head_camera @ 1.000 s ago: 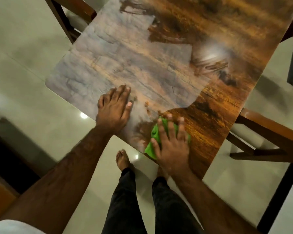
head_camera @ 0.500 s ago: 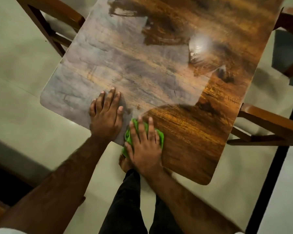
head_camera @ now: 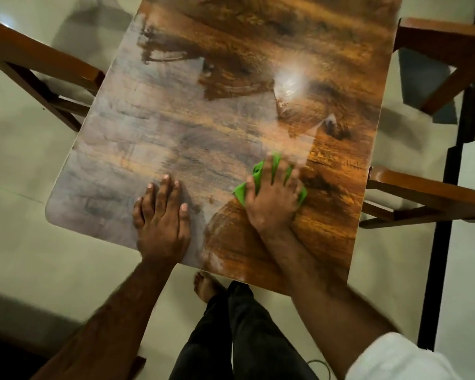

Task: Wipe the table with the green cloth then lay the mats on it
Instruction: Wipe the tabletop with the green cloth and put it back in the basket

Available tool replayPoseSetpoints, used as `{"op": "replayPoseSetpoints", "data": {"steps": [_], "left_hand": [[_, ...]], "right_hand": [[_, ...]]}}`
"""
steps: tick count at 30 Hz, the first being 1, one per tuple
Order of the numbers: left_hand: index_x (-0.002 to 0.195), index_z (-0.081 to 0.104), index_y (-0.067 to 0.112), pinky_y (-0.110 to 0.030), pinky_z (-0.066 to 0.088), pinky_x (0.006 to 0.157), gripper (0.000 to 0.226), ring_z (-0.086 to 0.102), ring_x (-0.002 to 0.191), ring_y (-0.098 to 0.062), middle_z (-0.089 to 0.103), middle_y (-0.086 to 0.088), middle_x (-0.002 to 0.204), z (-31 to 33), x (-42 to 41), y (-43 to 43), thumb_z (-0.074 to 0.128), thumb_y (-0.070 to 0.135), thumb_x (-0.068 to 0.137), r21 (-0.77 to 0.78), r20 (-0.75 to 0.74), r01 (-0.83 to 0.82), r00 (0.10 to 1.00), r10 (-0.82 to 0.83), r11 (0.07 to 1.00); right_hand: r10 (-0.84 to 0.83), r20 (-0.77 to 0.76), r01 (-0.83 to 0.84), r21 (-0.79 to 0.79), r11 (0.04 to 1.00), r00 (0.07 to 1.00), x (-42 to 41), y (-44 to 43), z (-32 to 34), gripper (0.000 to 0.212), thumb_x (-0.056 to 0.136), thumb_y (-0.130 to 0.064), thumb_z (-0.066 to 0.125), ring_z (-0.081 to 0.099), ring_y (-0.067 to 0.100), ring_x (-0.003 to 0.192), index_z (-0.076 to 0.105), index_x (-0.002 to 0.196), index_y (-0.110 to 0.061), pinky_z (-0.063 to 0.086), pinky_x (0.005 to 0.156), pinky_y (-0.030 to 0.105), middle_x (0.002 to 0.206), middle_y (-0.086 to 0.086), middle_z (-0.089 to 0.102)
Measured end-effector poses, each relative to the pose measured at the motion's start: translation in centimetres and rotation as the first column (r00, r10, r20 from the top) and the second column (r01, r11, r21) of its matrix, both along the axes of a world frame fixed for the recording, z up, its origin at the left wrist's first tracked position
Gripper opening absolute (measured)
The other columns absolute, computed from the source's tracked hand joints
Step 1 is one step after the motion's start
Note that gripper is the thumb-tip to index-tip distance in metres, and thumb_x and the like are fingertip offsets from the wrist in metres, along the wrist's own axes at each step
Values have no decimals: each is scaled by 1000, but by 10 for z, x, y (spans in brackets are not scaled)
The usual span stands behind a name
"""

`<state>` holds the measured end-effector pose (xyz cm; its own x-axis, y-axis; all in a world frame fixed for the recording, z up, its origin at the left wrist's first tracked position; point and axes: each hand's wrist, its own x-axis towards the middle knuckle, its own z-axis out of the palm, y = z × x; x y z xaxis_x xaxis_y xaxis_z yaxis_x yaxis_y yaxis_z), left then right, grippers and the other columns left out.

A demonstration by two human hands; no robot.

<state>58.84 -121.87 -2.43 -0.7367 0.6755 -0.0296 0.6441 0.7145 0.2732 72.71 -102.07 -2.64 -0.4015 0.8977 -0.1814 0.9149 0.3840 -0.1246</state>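
Note:
The glossy wood-grain table [head_camera: 192, 124] fills the middle of the head view, with dull smears on its left half. My right hand [head_camera: 273, 201] presses flat on the green cloth [head_camera: 242, 192] near the table's front right, fingers spread over it. The cloth peeks out to the left of and beyond my fingers. My left hand [head_camera: 162, 218] lies flat on the tabletop close to the front edge, fingers together, holding nothing. No mats are in view.
Wooden chairs stand around the table: one at the left [head_camera: 41, 69], one at the far right [head_camera: 447, 50], one at the near right [head_camera: 422, 198]. A black post [head_camera: 447, 187] rises at the right. My legs and a bare foot [head_camera: 206, 286] are on the pale floor.
My right hand has slid the green cloth from the front edge beside my left hand to the right and further onto the table. My left hand stays planted.

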Motion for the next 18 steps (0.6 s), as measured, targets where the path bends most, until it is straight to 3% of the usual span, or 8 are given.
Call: {"op": "replayPoseSetpoints", "data": {"steps": [4,7,9,13,18], "left_hand": [[173,33,27,-56,18,133,62,19,169,-26,20,5,183,2,0,1,27,45,114,-13,28,-2,1000,2,1000],[172,35,27,-54,18,132,62,20,169,-25,23,5,183,3,0,2,27,44,113,-3,26,1,1000,-1,1000],[172,36,27,-55,20,132,62,22,168,-25,24,4,182,4,1,2,28,43,113,7,20,3,1000,-3,1000],[173,34,27,-53,17,132,62,21,169,-24,23,4,182,3,2,3,28,42,113,-5,14,-1,1000,1,1000],[170,40,26,-54,18,131,62,27,166,-29,30,2,180,5,2,7,37,44,111,-45,10,-11,1000,11,999]], "right_hand": [[380,-90,-387,-81,918,920,-19,-96,9,83,111,-65,35,-13,41,170,-1,178,-31,14,133,66,185,6,-14],[512,-114,-522,-89,848,851,22,-134,10,82,108,-70,42,-3,46,170,9,177,-38,35,125,69,186,1,-5],[496,-103,-505,-93,858,862,45,-117,10,81,107,-74,41,0,50,169,11,176,-42,39,121,70,187,2,-1],[338,-63,-342,-75,937,939,44,-6,7,81,109,-74,32,-11,46,169,3,176,-41,27,128,67,186,6,-8],[100,-40,-98,50,994,994,8,149,-3,76,112,-68,25,5,46,169,15,177,-29,29,127,65,186,11,5]]}}
